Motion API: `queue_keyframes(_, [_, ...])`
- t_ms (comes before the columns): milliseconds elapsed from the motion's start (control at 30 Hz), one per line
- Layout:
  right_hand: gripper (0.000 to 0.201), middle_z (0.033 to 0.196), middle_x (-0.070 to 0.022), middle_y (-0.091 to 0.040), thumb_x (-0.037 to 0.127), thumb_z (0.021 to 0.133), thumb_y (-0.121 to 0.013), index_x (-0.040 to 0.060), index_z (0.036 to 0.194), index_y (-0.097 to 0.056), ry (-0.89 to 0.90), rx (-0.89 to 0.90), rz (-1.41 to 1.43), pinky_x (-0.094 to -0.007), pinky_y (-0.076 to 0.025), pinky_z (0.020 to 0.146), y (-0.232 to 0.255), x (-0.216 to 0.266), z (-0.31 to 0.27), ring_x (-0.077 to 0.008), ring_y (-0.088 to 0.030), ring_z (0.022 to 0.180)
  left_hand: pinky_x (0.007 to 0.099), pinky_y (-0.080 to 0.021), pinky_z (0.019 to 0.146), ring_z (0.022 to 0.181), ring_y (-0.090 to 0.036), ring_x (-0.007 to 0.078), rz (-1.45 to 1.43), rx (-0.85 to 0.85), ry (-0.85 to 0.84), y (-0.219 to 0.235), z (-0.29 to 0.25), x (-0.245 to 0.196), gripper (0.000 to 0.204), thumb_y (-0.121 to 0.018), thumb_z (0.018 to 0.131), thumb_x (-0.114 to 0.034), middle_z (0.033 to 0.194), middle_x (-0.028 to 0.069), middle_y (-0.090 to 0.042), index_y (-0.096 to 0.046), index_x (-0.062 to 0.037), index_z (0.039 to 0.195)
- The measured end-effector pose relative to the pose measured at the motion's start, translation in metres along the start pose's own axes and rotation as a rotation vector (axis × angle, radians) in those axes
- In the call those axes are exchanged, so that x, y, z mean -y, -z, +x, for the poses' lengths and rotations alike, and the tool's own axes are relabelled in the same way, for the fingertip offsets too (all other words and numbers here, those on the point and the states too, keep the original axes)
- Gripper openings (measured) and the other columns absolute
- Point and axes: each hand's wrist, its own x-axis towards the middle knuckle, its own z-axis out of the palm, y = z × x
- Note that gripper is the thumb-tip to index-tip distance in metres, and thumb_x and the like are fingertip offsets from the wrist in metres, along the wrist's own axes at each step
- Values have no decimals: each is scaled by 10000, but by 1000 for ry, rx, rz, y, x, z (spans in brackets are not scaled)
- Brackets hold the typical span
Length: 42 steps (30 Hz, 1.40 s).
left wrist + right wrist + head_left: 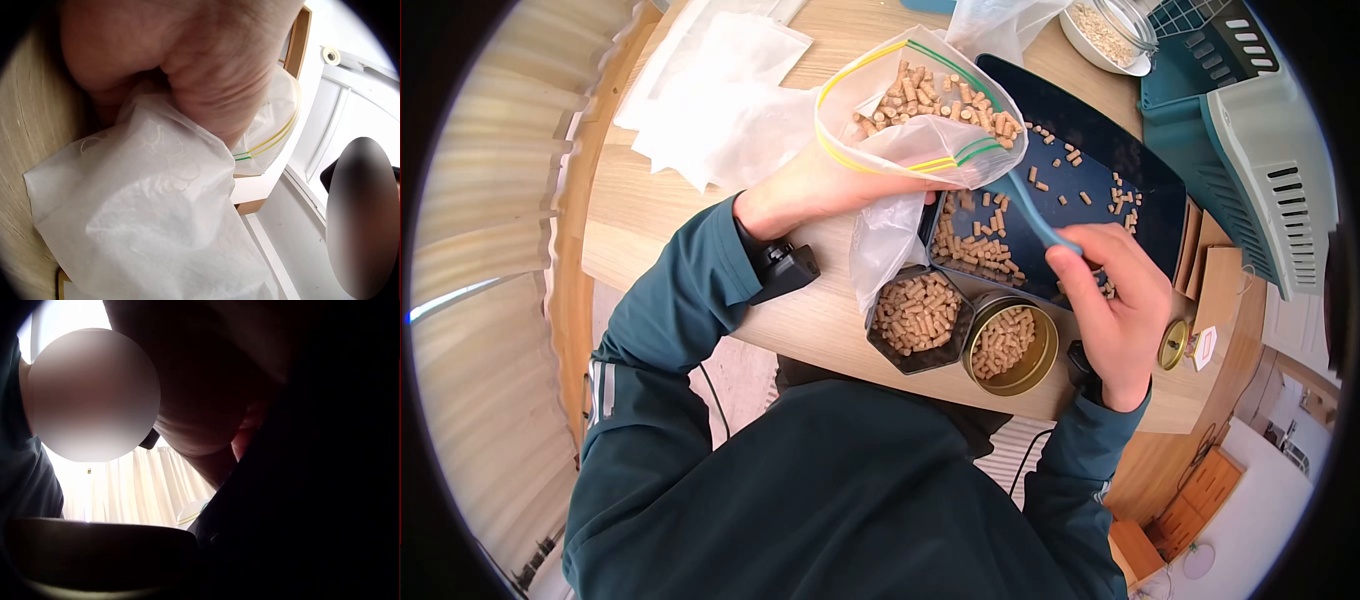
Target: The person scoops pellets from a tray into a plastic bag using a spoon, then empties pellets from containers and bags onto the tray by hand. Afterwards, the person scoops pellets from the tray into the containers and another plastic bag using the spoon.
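My left hand [835, 182] holds a clear zip bag [850, 135] with yellow and green seal strips, its mouth wide and wood pellets [920, 95] inside. In the left wrist view, the bag's crinkled plastic [156, 212] hangs below the palm. My right hand [1122, 295] pinches the slim handle of a blue scoop-like utensil [1032, 212]; its far end is hidden behind the bag's rim. Under both lies a dark blue tray [1125, 165] with pellets scattered and heaped at its near left corner. The right wrist view is mostly dark.
At the table's near edge stand a hexagonal container [883, 352] and a round gold tin [1043, 362], both holding pellets. A white bowl [1135, 68] stands at the back; a teal and grey pet carrier [1235, 190] is at right. Empty plastic bags [720, 115] lie left.
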Motion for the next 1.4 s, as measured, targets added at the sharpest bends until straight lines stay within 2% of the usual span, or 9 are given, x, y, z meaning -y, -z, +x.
queue_keyframes(333, [86, 825, -50, -702, 55, 974, -715, -26, 947, -711, -262, 85, 393, -236, -476, 688, 12, -3, -9, -99, -620, 740, 249, -553, 734, 861, -675, 85, 2, 32, 49, 3, 1, 0, 551, -908, 861, -288, 1070, 8, -747, -700, -68, 1322])
queue_keyframes(400, [122, 828, -43, -703, 101, 1013, -685, -14, 978, -703, -391, -30, 517, -230, -483, 693, 11, 0, -9, -94, -624, 742, 248, -553, 718, 844, -677, 87, 30, 46, 116, 4, 0, -6, 556, -909, 859, -289, 1071, 13, -750, -699, -64, 1322])
queue_keyframes(600, [164, 815, -53, -690, 150, 1041, -648, 2, 985, -691, -372, -182, 609, -242, -475, 652, 17, -10, -7, -99, -608, 709, 250, -557, 694, 808, -688, 93, 104, 17, -47, 6, 3, 8, 523, -908, 861, -291, 1032, 19, -756, -708, -49, 1279])
queue_keyframes(767, [190, 896, -92, -731, 182, 1056, -646, 1, 1088, -692, -323, -417, 660, -248, -468, 623, 15, -16, -7, -105, -610, 717, 273, -594, 751, 883, -713, 113, 42, 15, 81, 2, 0, -12, 537, -916, 837, -214, 1101, 50, -751, -680, -26, 1282])
queue_keyframes(933, [241, 1029, -153, -763, 184, 1067, -645, -29, 1168, -694, -198, -466, 611, -247, -487, 634, 11, -15, -7, -111, -616, 722, 290, -630, 786, 902, -731, 119, 38, 8, 107, 2, -1, -11, 573, -916, 821, -120, 1176, 78, -745, -647, -9, 1315])
queue_keyframes(1000, [257, 1070, -171, -760, 165, 1060, -658, -59, 1180, -697, -120, -388, 444, -241, -502, 645, 9, -10, -12, -111, -623, 718, 249, -561, 675, 794, -689, 94, 6, 16, -18, 1, 0, -5, 495, -914, 854, -284, 1039, 23, -752, -716, -48, 1242])
queue_keyframes(1133, [267, 1069, -181, -757, 141, 1031, -699, -88, 1168, -703, 121, -325, 224, -236, -518, 653, 4, -8, -12, -110, -631, 724, 251, -563, 676, 801, -689, 95, -13, 30, 53, 2, 1, -6, 504, -914, 853, -274, 1027, 21, -750, -711, -53, 1259])
queue_keyframes(1333, [264, 1042, -175, -763, 151, 1044, -685, -79, 1170, -710, -15, -488, 311, -235, -515, 646, 4, -14, -12, -106, -619, 708, 263, -565, 729, 842, -687, 104, -25, 41, 98, 3, -2, -12, 475, -897, 867, -231, 1015, 29, -736, -697, -39, 1253])
queue_keyframes(1400, [261, 1036, -172, -766, 151, 1047, -681, -78, 1169, -711, -29, -478, 321, -235, -514, 643, 4, -13, -12, -104, -618, 707, 260, -522, 721, 779, -638, 104, -235, 158, 199, 10, -2, -4, 366, -860, 900, -286, 912, 15, -681, -680, -34, 1096])
